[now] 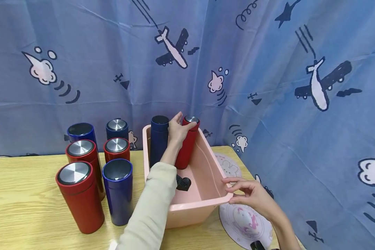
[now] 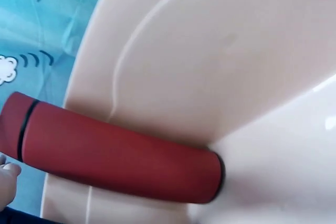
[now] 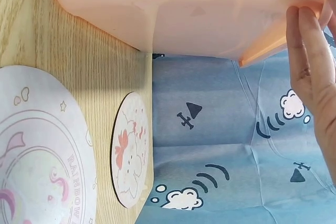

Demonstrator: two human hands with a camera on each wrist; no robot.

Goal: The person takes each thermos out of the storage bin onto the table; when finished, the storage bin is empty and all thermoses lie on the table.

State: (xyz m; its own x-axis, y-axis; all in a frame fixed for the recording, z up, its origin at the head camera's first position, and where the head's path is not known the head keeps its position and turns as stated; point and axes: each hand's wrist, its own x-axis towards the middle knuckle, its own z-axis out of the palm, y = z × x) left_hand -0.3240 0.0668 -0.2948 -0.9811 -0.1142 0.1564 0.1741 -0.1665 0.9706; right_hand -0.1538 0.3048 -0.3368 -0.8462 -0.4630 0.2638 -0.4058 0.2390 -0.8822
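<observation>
My left hand [image 1: 176, 133] is inside the pink plastic bin [image 1: 212, 165], between two upright flasks. Its thumb lies against the silver-topped cap of the red flask [image 1: 187, 146], while the other fingers point up and away. A dark blue flask [image 1: 158, 142] stands left of that hand, partly behind the forearm. In the left wrist view, the red flask [image 2: 121, 153] has its base at the bin's floor and a fingertip beside its cap. My right hand [image 1: 253, 196] pinches the bin's near right rim; its fingers [image 3: 312, 51] extend along the edge in the right wrist view.
Left of the bin, several red and blue flasks stand on the wooden table [image 1: 25, 194], including a red flask [image 1: 81, 198] and a blue flask [image 1: 118, 194] in front. Round printed mats, one a unicorn mat [image 1: 237, 222], lie to the right. A blue curtain [image 1: 97, 69] hangs behind.
</observation>
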